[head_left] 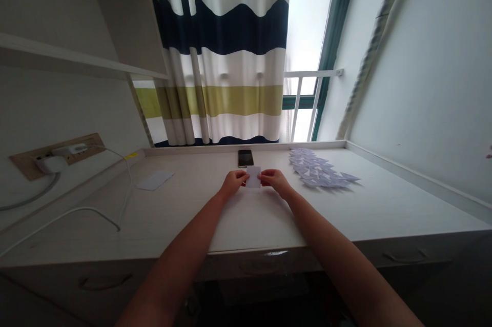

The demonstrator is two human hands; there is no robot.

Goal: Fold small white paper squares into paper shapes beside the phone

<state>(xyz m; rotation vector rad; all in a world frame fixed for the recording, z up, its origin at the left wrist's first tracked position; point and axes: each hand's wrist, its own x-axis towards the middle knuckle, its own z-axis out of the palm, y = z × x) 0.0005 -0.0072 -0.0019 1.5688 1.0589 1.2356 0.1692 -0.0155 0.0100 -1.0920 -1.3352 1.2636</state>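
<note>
On the white desk (184,224), small paper (253,177) pinched between both hands (236,182), fingertips partly hidden.

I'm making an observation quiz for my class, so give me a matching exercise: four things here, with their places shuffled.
Things
1. Smartphone
2. Folded paper pieces
3. Striped curtain
4. Plugs

Places
A. in the wall outlets
B. right side of the desk
C. just beyond the left hand and right hand
D. hanging behind the desk

Pairs: 1-C, 2-B, 3-D, 4-A
</note>
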